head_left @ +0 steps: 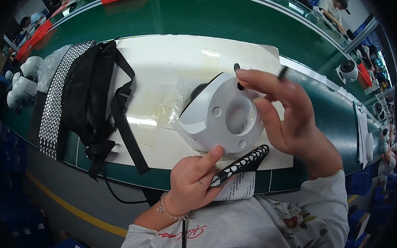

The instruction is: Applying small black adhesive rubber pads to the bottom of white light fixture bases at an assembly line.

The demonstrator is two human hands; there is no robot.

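I am seeing the white housing [220, 125] lying between my 2 hands, its ringed underside facing up and slightly toward the right. My right grip [291, 111] is hovering over its far-right edge, blurred, thumb and index tip standing apart. A black spot [240, 86] is showing just under that index tip; I cannot tell whether it is seated in the housing. Another small black piece [237, 67] is showing just beyond the same fingertip, and a blurred dark piece [283, 73] behind the knuckles.

My left grip [190, 179] is resting its index tip against the housing's near edge, the other fingers curling by a black-and-white patterned strip [244, 163]; I cannot tell whether they are pinching it. A printed paper [238, 187] is lying just beneath the strip.

I am judging the work as partway: of 4 round spots around the housing's central opening, 1 is appearing dark by the right grip, while 3 are looking pale and unfilled. Bubble wrap [178, 95] is lying under the housing, beyond the left grip, on the pale board [149, 63] covering the tabletop [178, 16]. Farther left of that grip, a black bag [76, 99] is sitting.
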